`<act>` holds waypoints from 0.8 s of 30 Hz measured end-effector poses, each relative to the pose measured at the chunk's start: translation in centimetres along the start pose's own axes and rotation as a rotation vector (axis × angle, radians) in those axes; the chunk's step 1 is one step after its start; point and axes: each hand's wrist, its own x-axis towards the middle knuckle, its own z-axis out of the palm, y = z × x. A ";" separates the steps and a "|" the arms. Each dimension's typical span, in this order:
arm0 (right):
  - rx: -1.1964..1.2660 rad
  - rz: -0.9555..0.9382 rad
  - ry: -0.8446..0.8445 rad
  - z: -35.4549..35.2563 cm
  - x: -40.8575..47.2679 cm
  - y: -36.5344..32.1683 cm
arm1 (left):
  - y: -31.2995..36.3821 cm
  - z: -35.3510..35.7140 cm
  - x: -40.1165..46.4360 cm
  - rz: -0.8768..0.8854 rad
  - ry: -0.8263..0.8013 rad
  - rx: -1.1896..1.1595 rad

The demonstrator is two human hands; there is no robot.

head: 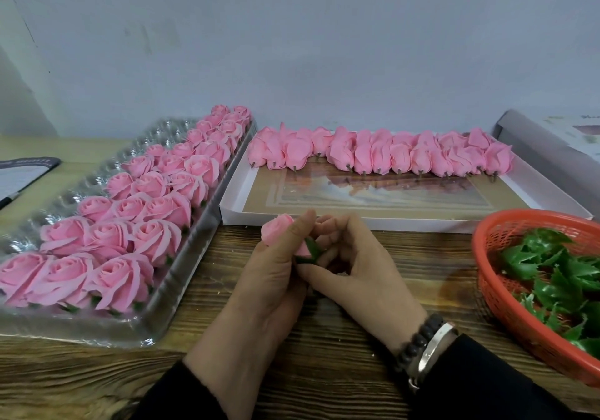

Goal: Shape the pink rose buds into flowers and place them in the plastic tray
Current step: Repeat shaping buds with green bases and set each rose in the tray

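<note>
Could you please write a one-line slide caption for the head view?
Both hands, left hand and right hand, hold a pink rose bud between tray and basket.

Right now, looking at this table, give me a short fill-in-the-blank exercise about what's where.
1. Both hands, left hand and right hand, hold one pink ____.
2. The finished flowers sit in the clear plastic tray on the ____ side of the table.
3. The green leaves lie in a ____ basket.
4. The unshaped buds lie in a white ____.

Missing words: rose bud; left; red; box
</note>
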 end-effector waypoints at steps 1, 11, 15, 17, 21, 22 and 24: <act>-0.014 -0.004 0.007 0.0 0.0 0.1 | 0.0 0.0 0.0 0.007 0.000 0.000; 0.081 -0.033 -0.039 -0.3 0.0 -0.4 | -0.2 0.0 -0.1 0.018 -0.045 0.088; 0.196 0.013 -0.123 -0.7 0.0 -0.6 | 0.0 0.1 -0.2 0.010 -0.035 0.157; 0.176 0.028 -0.124 -0.5 -0.1 -0.5 | -0.1 0.0 -0.1 0.019 0.007 0.122; 0.079 0.014 -0.074 0.0 0.0 -0.1 | -0.2 0.0 0.0 0.019 0.039 0.056; 0.058 0.005 -0.067 0.0 0.0 -0.1 | -0.2 0.0 0.0 0.017 0.040 0.063; 0.042 -0.009 -0.060 -0.1 0.0 -0.1 | -0.2 -0.1 0.0 0.015 0.033 0.079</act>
